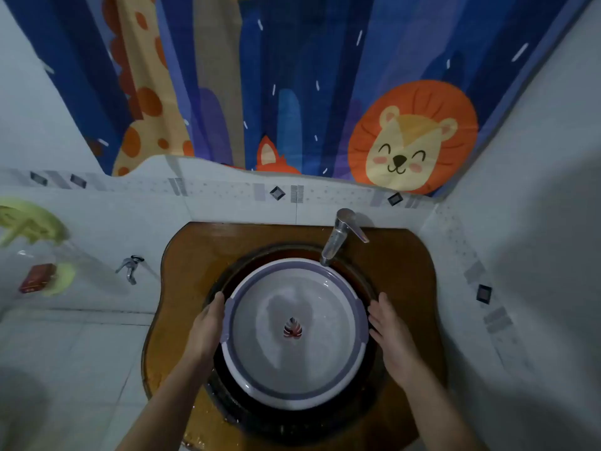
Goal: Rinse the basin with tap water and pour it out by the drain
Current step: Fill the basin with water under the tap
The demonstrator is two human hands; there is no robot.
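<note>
at lower centre, left hand (208,323) and right hand (390,330) grip the basin (325,369) by its rim in the sink (227,408), tap (338,236) above

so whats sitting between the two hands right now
In the head view, the white basin with its purple rim fills the whole stretch between the left hand and right hand, sitting in the dark sink under the tap.

No readable text, label, brand or number is showing anywhere. The small red box (36,277) at the left is appearing too blurred for any print on it to be made out, and the curtain (292,86) is carrying only pictures, no words.
</note>
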